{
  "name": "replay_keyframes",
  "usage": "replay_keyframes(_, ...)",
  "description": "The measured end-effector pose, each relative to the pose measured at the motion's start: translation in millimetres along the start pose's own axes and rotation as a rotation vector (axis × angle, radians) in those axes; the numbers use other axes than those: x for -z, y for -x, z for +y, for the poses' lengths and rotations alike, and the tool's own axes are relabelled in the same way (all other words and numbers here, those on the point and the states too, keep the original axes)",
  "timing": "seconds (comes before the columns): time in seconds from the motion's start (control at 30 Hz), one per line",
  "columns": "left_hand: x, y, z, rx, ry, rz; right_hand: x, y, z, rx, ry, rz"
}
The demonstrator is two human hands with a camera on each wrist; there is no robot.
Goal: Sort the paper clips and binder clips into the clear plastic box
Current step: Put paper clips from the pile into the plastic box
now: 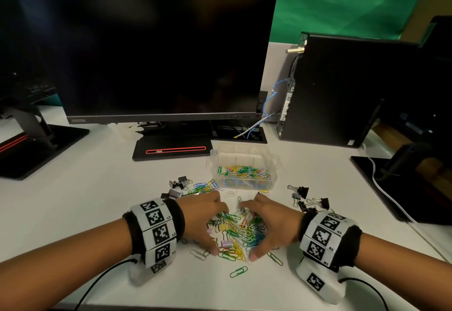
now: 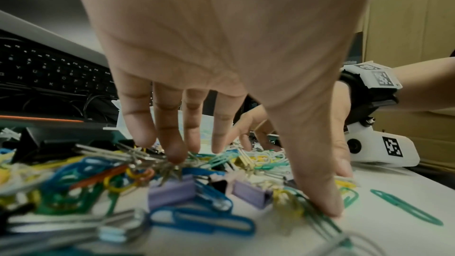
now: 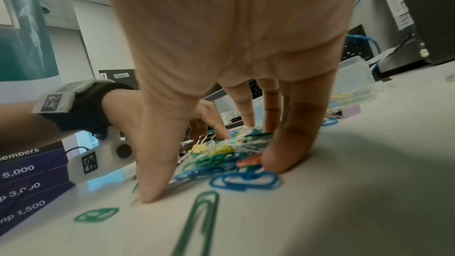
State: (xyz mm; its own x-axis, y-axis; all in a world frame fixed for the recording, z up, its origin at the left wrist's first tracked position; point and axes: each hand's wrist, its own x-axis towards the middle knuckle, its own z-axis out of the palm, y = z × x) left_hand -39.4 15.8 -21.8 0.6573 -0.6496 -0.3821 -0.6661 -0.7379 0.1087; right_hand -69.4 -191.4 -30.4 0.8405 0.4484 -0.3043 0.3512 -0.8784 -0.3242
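Observation:
A heap of coloured paper clips and small binder clips [image 1: 236, 233] lies on the white desk, between my two hands. My left hand [image 1: 208, 222] cups its left side, fingers spread and fingertips [image 2: 176, 155] down among the clips, thumb on the desk. My right hand [image 1: 269, 222] cups the right side the same way, fingertips [image 3: 278, 163] on the desk. Neither hand grips a clip. A purple binder clip [image 2: 169, 192] and a yellow one [image 3: 197, 148] sit in the heap. The clear plastic box [image 1: 244, 159] stands behind the hands, with paper clips in its front compartment.
Black binder clips lie left [image 1: 179, 183] and right [image 1: 305, 198] of the heap. One green paper clip [image 1: 238, 271] lies nearer me. A dark monitor [image 1: 159, 54] on its base [image 1: 171, 150] stands behind, a computer tower [image 1: 342, 90] at the right.

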Motion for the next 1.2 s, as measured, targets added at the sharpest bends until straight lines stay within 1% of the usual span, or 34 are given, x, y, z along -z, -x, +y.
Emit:
replay_keyframes(0.13, -7, 0, 6, -0.009, 0.001, 0.049, -1, -12, -7, -0.005, 0.023, -0.014)
replay_keyframes(0.33, -8, -2, 24, -0.025, -0.025, 0.094, 1, -16, -4, 0.030, -0.030, 0.040)
replay_keyframes(0.4, -7, -5, 29, -0.011, -0.039, 0.131, 4, -13, -2, 0.026, -0.078, 0.036)
replay_keyframes(0.5, -5, -9, 34, -0.015, 0.013, 0.186, 8, -7, 2, -0.040, -0.212, 0.031)
replay_keyframes(0.6, -4, -15, 37, -0.018, 0.103, 0.131, 13, -4, 9, -0.085, -0.193, 0.069)
replay_keyframes(0.7, -6, -23, 39, -0.032, 0.087, 0.072, 23, 0, 17, -0.129, -0.204, 0.067)
replay_keyframes(0.8, -5, -30, 37, -0.027, 0.076, 0.049, 34, 4, 24, -0.163, -0.214, 0.068)
replay_keyframes(0.93, 0, -36, 36, -0.047, 0.173, 0.045, 48, 8, 31, -0.180, -0.272, 0.061)
replay_keyframes(1.07, 3, -40, 37, -0.087, 0.232, 0.092, 63, 7, 35, -0.190, -0.322, 0.085)
replay_keyframes(1.2, 5, -41, 38, -0.091, 0.222, 0.105, 82, -3, 42, -0.204, -0.367, 0.168)
